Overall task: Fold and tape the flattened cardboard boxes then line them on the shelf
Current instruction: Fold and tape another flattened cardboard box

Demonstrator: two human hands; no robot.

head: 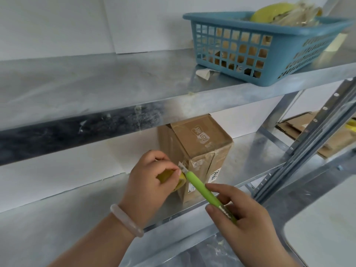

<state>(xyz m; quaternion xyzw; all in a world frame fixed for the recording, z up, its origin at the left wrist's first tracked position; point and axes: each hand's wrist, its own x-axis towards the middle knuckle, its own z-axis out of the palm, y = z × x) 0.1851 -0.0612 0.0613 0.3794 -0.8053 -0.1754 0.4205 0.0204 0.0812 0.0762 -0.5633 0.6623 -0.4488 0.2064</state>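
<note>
Tape (182,167) needed cutting, I judged: my left hand (148,180) gripped the yellow roll (181,183) against the folded box (202,143) on the lower shelf (260,151), my right hand (242,224) held the green knife (204,191), blade at that tape. Best was to keep it taut and slice away from my grip.

Forearms reach forward; left hand (148,180) pinches a tape roll (181,183), right hand (242,218) grips a knife (200,186).
</note>
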